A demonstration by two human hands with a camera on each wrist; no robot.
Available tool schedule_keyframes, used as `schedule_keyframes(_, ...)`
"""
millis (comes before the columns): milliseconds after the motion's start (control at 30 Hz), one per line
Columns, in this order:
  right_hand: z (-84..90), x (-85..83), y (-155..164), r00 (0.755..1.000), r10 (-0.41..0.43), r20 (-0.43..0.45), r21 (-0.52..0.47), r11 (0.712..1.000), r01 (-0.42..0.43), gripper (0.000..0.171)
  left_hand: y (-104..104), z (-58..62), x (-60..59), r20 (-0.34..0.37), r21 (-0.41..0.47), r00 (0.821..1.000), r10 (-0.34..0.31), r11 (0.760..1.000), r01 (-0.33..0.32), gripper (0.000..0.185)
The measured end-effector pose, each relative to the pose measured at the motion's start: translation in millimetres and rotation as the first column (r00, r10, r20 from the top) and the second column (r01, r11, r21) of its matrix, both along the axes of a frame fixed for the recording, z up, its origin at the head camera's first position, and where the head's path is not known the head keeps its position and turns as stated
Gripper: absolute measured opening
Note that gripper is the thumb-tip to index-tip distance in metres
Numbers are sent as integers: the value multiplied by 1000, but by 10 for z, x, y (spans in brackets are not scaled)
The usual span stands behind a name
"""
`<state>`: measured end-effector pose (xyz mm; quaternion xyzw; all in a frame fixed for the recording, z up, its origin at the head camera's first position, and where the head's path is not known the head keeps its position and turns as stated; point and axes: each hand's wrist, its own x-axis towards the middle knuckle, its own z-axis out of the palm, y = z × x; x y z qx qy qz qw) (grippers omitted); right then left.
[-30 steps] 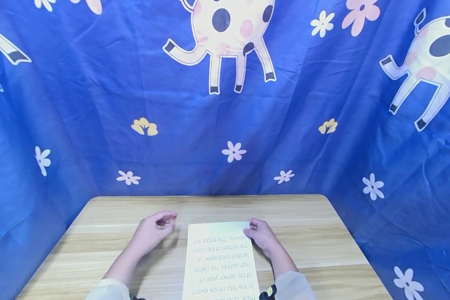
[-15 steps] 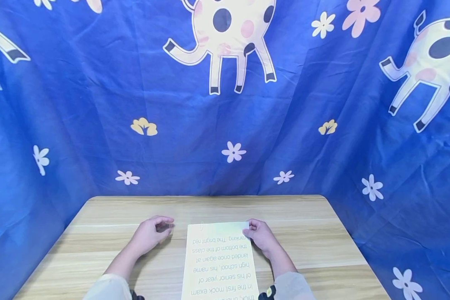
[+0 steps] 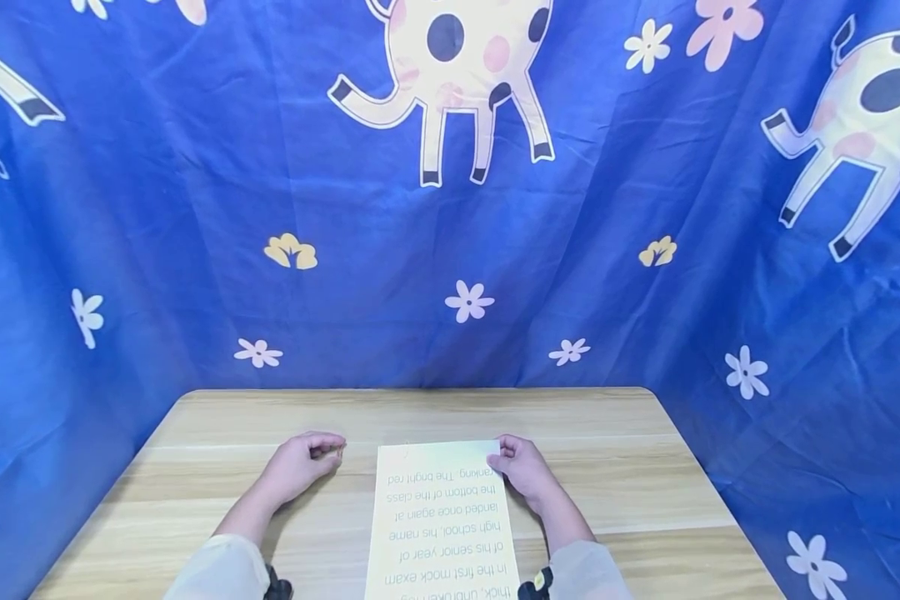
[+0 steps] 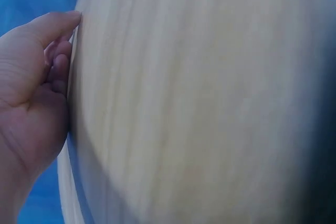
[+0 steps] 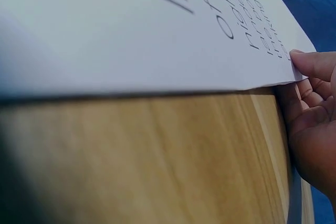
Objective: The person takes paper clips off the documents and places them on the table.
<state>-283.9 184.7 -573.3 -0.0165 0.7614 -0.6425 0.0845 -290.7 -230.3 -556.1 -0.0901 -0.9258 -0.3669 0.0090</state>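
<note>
a printed sheet of paper [image 3: 441,521] lies flat on the wooden worktop [image 3: 622,487], its text upside down to the wearer, running from the near edge toward the middle. the right hand [image 3: 523,468] has its grip clamped on the sheet's far right corner, thumb on top and fingers curled beneath, so that corner sits slightly raised in the right wrist view. the left hand [image 3: 300,467] rests on the worktop just left of the sheet, apart from it, fingers curled in loosely toward the thumb and holding nothing visible. a blue cartoon-print cloth [image 3: 195,208] hangs behind.
</note>
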Motion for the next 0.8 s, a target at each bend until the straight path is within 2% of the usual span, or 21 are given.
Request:
schedule_keyframes(433,-13,15,18,1000,2,8,-16,1000,-1,16,-9,-46,-16,-52,-22,997,-52,998,50,35)
schedule_keyframes(800,5,16,-3,1000,-12,5,-5,1000,12,17,-36,-41,-20,-61,-25,996,-59,998,58,38)
